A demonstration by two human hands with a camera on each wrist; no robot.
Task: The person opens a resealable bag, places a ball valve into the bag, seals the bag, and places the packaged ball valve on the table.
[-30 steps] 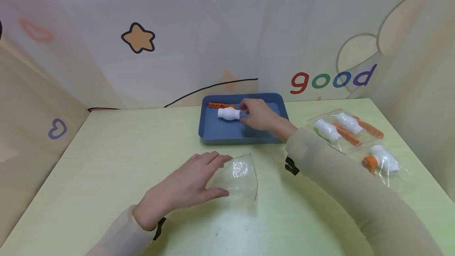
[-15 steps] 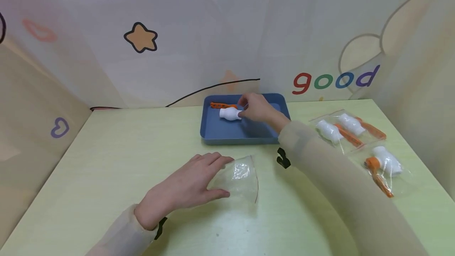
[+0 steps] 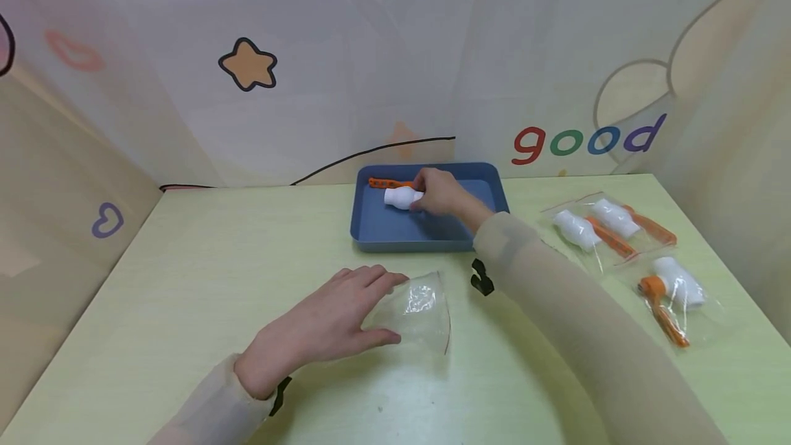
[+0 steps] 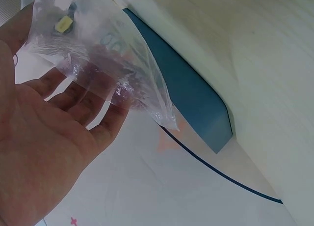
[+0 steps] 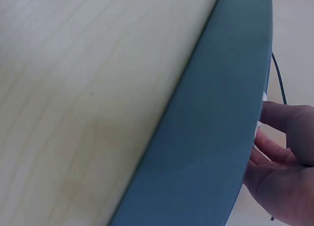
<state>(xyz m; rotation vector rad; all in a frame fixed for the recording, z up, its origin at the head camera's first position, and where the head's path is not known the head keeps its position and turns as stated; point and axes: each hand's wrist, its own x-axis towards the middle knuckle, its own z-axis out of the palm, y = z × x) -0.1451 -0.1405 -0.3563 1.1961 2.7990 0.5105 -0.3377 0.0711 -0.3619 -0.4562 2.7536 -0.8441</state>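
Note:
A clear zip bag (image 3: 420,311) with a red edge line stands between the thumb and fingers of my left hand (image 3: 321,318), above the front middle of the table. The left wrist view shows fingertips through the film of the bag (image 4: 122,73). My right hand (image 3: 446,194) reaches into a blue tray (image 3: 395,246) and pinches the right end of a small white bottle (image 3: 400,198) lying on its side. Behind it lies an orange slotted plastic handle (image 3: 384,183). In the right wrist view the tray wall (image 5: 201,118) hides most of the bottle beyond my right hand (image 5: 287,157).
On the right of the table (image 3: 185,280) lie filled clear bags, each with white bottles and orange pieces: one bag (image 3: 608,229) farther back, another bag (image 3: 676,294) nearer. A printed cloth backdrop (image 3: 371,74) rises behind the tray.
My right hand has moved slightly left and down, its thumb and fingers closing on the end of the white bottle. My left hand and the bag have stayed nearly still.

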